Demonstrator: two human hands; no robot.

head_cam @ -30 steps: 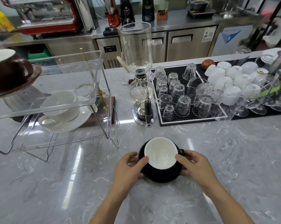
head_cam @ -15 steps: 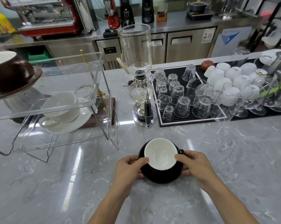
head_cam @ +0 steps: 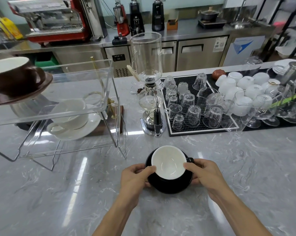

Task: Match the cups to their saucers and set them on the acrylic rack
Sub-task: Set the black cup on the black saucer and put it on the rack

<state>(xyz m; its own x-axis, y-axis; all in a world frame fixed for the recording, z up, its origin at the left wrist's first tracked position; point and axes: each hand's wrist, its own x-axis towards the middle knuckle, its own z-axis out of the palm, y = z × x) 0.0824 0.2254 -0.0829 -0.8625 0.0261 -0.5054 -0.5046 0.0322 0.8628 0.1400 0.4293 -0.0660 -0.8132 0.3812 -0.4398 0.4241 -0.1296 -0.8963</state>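
Black-glazed ceramic defines the object in hand: seen from the head camera, the black cup (head_cam: 168, 163), white inside, sits upright on its matching black saucer (head_cam: 169, 183) on the grey marble table (head_cam: 245, 167), near the middle of its near edge. The left hand (head_cam: 135, 178) closes on the saucer's left rim with the thumb laid against the cup's lip; the right hand (head_cam: 205, 174) closes on the right rim beside the cup's handle, its thumb also at the lip. Both grips are thus narrow and occupied by the set. Toward the table's left edge stands the acrylic rack (head_cam: 108, 92); its lower tier carries a white cup and saucer (head_cam: 74, 121), its upper tier a brown cup and saucer (head_cam: 16, 80). A glass siphon brewer (head_cam: 149, 92) stands between the rack and the mat of upturned glasses (head_cam: 193, 106). Handling, as a judgement: the set is rigid, moderately heavy, brittle and smooth-glazed, and the cup rests loose on the saucer, so it may slide if tilted. Support under both saucer rims, thumbs steadying the cup, and level carriage appear advisable.
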